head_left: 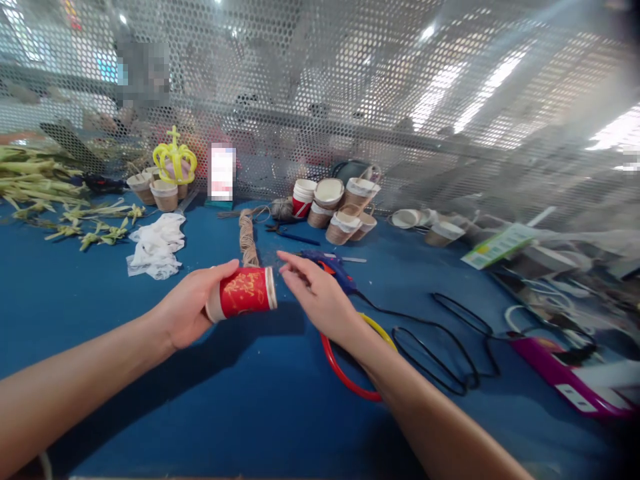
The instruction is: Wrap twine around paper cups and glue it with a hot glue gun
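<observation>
My left hand [187,303] is wrapped round a red paper cup [247,292] with gold writing, held on its side above the blue table. The cup's beige-edged end points right, toward my right hand [320,293]. That hand is apart from the cup, its fingers stretched to the left with nothing visible in them. Behind it lies a blue glue gun [336,270], partly hidden by the hand. A hank of brown twine [247,237] lies just beyond the cup. Beneath my right forearm is a red and yellow ring [345,381], partly covered.
Several twine-wrapped cups [343,225] stand at the back beside dark-handled pliers [293,235]. A crumpled white cloth [157,243], a yellow crown [175,160] and dried husks [35,177] are leftward. A black cable [435,325] and purple power strip [560,380] lie right. Perforated metal mesh rises behind.
</observation>
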`<act>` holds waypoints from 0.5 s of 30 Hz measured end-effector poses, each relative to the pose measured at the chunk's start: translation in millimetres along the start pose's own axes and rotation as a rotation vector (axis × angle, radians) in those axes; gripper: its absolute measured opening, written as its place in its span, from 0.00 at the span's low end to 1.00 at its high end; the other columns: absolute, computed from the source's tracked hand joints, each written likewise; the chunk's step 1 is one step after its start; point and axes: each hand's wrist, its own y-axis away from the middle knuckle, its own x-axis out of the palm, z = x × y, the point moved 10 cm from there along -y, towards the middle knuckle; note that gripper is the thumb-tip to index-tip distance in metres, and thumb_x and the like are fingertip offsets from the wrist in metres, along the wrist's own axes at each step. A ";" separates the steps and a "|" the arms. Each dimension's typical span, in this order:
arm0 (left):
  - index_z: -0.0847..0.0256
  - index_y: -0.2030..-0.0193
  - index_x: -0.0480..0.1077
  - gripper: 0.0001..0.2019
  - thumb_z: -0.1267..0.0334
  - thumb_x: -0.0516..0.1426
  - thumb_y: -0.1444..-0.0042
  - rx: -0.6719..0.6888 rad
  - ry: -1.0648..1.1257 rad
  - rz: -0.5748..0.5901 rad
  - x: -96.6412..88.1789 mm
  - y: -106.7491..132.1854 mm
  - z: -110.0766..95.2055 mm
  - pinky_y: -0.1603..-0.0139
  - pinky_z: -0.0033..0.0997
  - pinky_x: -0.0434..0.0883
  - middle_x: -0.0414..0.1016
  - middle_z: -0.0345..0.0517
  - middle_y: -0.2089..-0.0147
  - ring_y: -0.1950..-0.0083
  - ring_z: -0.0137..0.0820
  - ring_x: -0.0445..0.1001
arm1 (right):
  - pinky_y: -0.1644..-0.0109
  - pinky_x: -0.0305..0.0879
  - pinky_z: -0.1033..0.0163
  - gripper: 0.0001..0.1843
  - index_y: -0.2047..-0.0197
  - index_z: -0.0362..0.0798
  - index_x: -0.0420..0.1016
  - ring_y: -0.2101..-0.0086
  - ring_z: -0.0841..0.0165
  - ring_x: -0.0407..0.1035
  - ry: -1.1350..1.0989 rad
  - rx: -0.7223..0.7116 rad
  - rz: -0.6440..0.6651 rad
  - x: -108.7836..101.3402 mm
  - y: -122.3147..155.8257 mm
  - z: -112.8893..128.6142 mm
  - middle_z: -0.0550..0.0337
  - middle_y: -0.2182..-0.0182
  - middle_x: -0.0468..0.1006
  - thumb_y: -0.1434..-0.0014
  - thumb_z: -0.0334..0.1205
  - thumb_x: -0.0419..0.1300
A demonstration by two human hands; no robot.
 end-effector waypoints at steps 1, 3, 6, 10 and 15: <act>0.68 0.74 0.72 0.11 0.69 0.51 0.45 0.015 0.023 -0.030 -2.3 0.6 -2.7 0.81 0.20 0.67 0.74 0.44 0.79 0.82 0.24 0.69 | 0.62 0.65 0.61 0.14 0.55 0.43 0.68 0.66 0.68 0.68 0.002 0.022 -0.047 -4.7 1.2 -0.1 0.54 0.64 0.74 0.43 0.37 0.50; 0.67 0.74 0.72 0.11 0.70 0.51 0.45 0.022 0.049 -0.077 -6.0 1.6 -5.1 0.82 0.19 0.67 0.73 0.43 0.80 0.82 0.23 0.68 | 0.63 0.65 0.63 0.11 0.60 0.43 0.70 0.68 0.69 0.68 -0.012 0.018 -0.076 -7.3 4.3 5.9 0.54 0.66 0.74 0.44 0.37 0.50; 0.68 0.70 0.72 0.09 0.70 0.51 0.45 0.004 0.045 -0.095 -6.8 1.8 -3.4 0.82 0.19 0.67 0.74 0.44 0.78 0.81 0.24 0.70 | 0.66 0.64 0.64 0.09 0.65 0.43 0.70 0.71 0.69 0.67 -0.052 0.001 0.003 2.6 8.0 15.6 0.56 0.71 0.74 0.46 0.37 0.52; 0.68 0.70 0.72 0.09 0.71 0.51 0.45 0.008 0.032 -0.117 -8.2 1.5 -1.7 0.82 0.19 0.67 0.74 0.43 0.79 0.82 0.23 0.70 | 0.69 0.63 0.66 0.07 0.67 0.43 0.69 0.74 0.71 0.65 -0.077 0.029 0.017 7.9 9.8 15.1 0.58 0.75 0.73 0.48 0.37 0.54; 0.68 0.71 0.73 0.09 0.71 0.51 0.45 0.000 0.015 -0.103 -7.0 0.7 1.9 0.82 0.18 0.66 0.74 0.43 0.79 0.82 0.24 0.70 | 0.72 0.62 0.67 0.03 0.71 0.45 0.68 0.76 0.73 0.64 -0.075 0.036 -0.020 6.3 9.8 11.9 0.61 0.77 0.72 0.49 0.36 0.55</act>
